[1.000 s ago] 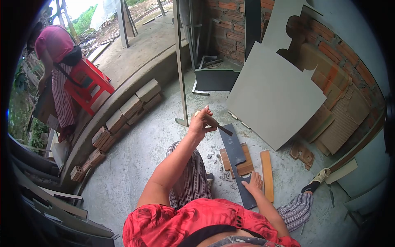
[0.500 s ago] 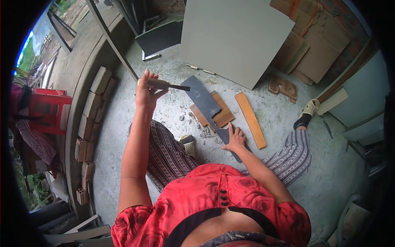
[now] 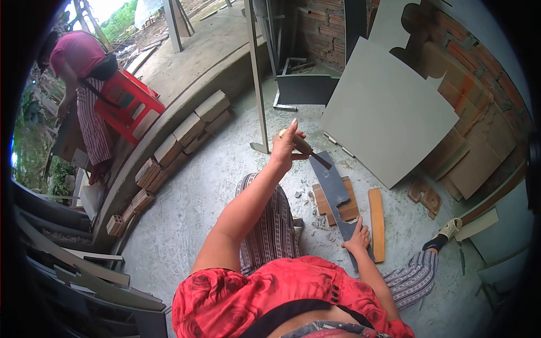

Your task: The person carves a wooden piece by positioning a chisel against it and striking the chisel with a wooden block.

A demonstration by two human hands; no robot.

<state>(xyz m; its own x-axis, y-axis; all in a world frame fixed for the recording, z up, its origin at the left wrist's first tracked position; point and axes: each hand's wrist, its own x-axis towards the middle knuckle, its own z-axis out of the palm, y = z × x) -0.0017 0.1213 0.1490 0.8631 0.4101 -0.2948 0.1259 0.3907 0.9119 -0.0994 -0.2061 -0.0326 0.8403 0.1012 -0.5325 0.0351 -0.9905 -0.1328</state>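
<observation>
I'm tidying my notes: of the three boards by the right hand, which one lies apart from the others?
The orange-brown board: bare floor separates it from the dark notched board, which lies across the wood-grain board.

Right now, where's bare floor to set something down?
Widest bare concrete floor: between the red-brown brick row and the patterned left trouser leg. Smaller: between the orange-brown wooden strip and cream woven shoe. Crowded: around the notched dark grey board, brown wood under, grey rubble beside, right hand on it.

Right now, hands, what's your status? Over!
Left hand: raised, holding chisel. Right hand: on dark board. Loose chips beside board, none blocking chisel.
</observation>
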